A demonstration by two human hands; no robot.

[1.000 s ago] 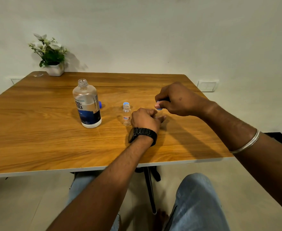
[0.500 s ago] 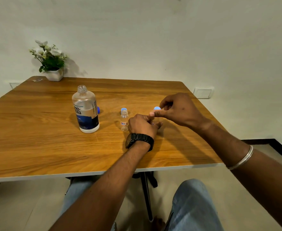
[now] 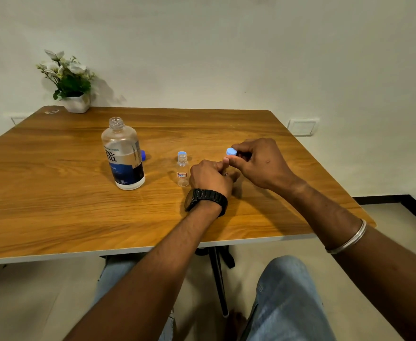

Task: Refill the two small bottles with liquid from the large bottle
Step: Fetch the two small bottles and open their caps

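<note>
While the left hand (image 3: 210, 177) rests on the table (image 3: 54, 205), its fingers are curled closed around something that I cannot see; the hand hides it, so I cannot tell what it holds. A black watch (image 3: 205, 199) sits on this wrist. The right hand (image 3: 258, 163) is raised a little above the left one and touches its fingertips. Its thumb and fingers pinch a small blue cap (image 3: 231, 151), and the other fingers are bent in. A metal bangle (image 3: 349, 238) is on the right forearm.

Just left of the left hand, one small bottle (image 3: 182, 172) stands upright on the table, clear, open at the top, with a red and white label. A second blue cap (image 3: 182, 153) lies just behind it. Further left, well apart from the hands, the large bottle (image 3: 124, 155) stands upright with an open neck and a dark blue label; it looks partly filled with clear liquid. A third blue cap (image 3: 143, 155) shows behind its right side. In the far left corner of the table stands a white pot (image 3: 77, 103) with flowers.
</note>
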